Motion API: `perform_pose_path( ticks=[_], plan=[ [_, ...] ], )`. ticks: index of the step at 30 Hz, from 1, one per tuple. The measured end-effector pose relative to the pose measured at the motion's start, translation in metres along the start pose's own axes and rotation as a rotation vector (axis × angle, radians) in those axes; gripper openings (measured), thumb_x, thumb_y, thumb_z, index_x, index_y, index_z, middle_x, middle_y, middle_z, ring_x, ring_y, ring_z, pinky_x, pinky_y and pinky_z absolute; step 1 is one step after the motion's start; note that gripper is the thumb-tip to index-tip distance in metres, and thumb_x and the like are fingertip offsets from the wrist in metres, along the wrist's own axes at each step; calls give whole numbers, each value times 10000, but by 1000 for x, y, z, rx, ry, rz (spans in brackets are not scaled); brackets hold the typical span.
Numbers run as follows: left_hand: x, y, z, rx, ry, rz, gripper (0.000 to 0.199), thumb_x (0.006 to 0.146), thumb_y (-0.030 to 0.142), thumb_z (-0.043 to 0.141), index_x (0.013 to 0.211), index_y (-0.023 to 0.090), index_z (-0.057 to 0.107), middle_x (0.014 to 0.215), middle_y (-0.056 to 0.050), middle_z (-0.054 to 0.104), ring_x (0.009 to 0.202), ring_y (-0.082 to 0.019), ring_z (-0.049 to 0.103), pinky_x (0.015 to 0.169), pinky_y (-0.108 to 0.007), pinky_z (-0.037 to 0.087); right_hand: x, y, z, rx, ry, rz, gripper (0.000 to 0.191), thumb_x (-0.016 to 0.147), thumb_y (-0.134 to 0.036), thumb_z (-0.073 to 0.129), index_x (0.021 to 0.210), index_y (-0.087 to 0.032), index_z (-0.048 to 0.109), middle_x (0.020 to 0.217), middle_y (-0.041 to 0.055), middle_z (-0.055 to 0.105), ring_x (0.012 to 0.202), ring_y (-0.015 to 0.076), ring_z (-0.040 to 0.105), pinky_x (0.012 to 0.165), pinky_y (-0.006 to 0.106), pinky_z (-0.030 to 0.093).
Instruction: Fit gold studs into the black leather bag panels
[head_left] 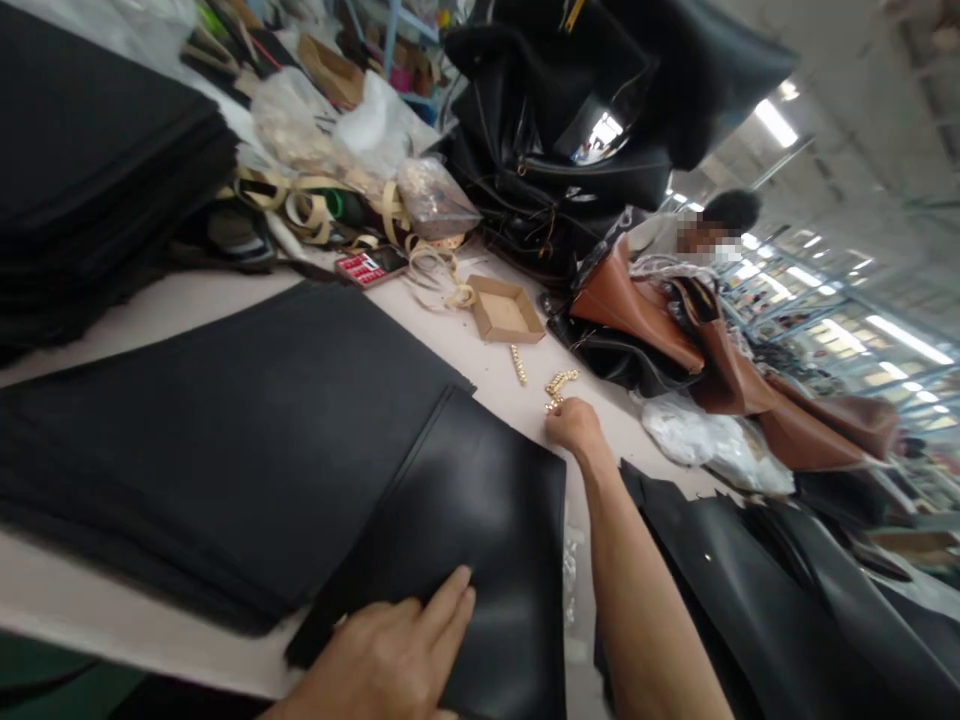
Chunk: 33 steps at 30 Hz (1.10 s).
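The glossy black sheet (480,520) lies on the pale table (330,655) in front of the person, one edge over a stack of larger matte black sheets (247,430). The left hand (390,655) rests on its near part, palm down and open, the visible fingers extended and lying close together rather than fanned out.

Beyond the sheet's far right corner, the curved gold chain (562,380) lies on the table, its near end at the fingertips of the right hand (577,428). That hand is curled, fingers drawn in (the tips are hidden, so whether they pinch the chain I cannot tell).

A short gold chain (518,365) lies apart from it, to the left, just beside a shallow open cardboard box (504,312). Farther left are loose cream strips (442,280) and a dark device with red keys (371,266), with clear plastic bags (435,195) behind.

Black glossy bags (562,130) are heaped past the box; brown leather pieces (637,305) lie right of them. More black pieces (750,570) spread to the right of the right forearm, and a person (709,235) shows in the background.
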<state>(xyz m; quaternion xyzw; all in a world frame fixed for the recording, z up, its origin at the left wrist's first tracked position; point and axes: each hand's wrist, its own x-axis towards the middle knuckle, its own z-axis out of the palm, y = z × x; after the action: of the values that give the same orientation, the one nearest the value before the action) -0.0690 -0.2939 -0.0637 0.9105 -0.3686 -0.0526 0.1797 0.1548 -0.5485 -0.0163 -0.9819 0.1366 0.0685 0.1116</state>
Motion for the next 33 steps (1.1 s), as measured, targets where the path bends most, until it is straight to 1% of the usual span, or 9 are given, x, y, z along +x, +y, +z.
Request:
perform_pose_path(
  ticks=[2, 5, 7, 9, 12, 16, 22, 27, 33],
  plan=[
    [2, 2, -6, 39, -92, 30, 690, 816, 380, 736, 1430, 127, 552, 1503, -181, 502, 868, -304, 728, 703, -413, 615, -21, 3, 5, 105, -41, -40, 199, 951, -290, 625, 1008, -117, 706, 980, 76, 720, 935, 221, 689, 832, 348, 546],
    [3, 4, -15, 60, -113, 70, 664, 877, 415, 676, 1433, 82, 533, 1485, -183, 524, 813, -295, 720, 654, -433, 618, -78, 7, 17, 278, -149, -127, 256, 940, -308, 567, 1010, -119, 725, 817, 42, 724, 783, 189, 696, 704, 271, 534],
    [2, 3, -16, 61, -102, 94, 647, 897, 428, 650, 1423, 69, 537, 1471, -183, 544, 808, -286, 717, 642, -422, 612, -121, 10, 29, 384, -238, -185, 270, 921, -348, 578, 1016, -143, 726, 788, 23, 717, 711, 167, 674, 645, 257, 524],
    [0, 3, -15, 65, -91, 111, 641, 904, 434, 638, 1413, 57, 540, 1461, -191, 554, 825, -283, 715, 647, -407, 605, -159, 12, 39, 492, -311, -231, 238, 904, -354, 596, 962, -170, 734, 743, 11, 700, 657, 158, 635, 608, 259, 493],
    [-1, 1, -11, 74, -59, 126, 628, 912, 441, 620, 1404, 59, 542, 1439, -194, 577, 849, -280, 712, 654, -391, 588, -192, 12, 46, 540, -323, -290, 161, 899, -301, 613, 910, -208, 744, 775, 10, 708, 715, 168, 623, 665, 274, 459],
    [-2, 1, -9, 74, -29, 126, 601, 917, 435, 608, 1391, 71, 543, 1382, -178, 623, 840, -275, 704, 647, -389, 568, -202, 5, 44, 496, -287, -348, 131, 895, -226, 618, 867, -216, 746, 868, 18, 727, 828, 180, 644, 768, 279, 447],
    [-3, 0, -10, 67, 8, 132, 595, 905, 481, 624, 1345, 85, 567, 1294, -145, 672, 785, -255, 696, 609, -381, 557, -201, -3, 43, 457, -272, -370, 130, 886, -190, 624, 865, -216, 749, 881, 14, 733, 851, 177, 660, 782, 271, 444],
    [-3, -1, -10, 59, 36, 137, 562, 911, 493, 618, 1309, 96, 594, 1280, -131, 683, 769, -244, 693, 601, -373, 561, -198, -11, 38, 390, -302, -336, 128, 873, -193, 633, 847, -212, 757, 861, 14, 753, 834, 180, 673, 756, 269, 440],
    [-3, -3, -8, 35, 24, 156, 515, 940, 481, 581, 1295, 108, 602, 1320, -128, 662, 788, -237, 693, 605, -378, 581, -190, -24, 31, 262, -388, -278, 135, 846, -176, 632, 796, -204, 754, 744, 0, 743, 709, 161, 666, 640, 253, 411]
  ],
)
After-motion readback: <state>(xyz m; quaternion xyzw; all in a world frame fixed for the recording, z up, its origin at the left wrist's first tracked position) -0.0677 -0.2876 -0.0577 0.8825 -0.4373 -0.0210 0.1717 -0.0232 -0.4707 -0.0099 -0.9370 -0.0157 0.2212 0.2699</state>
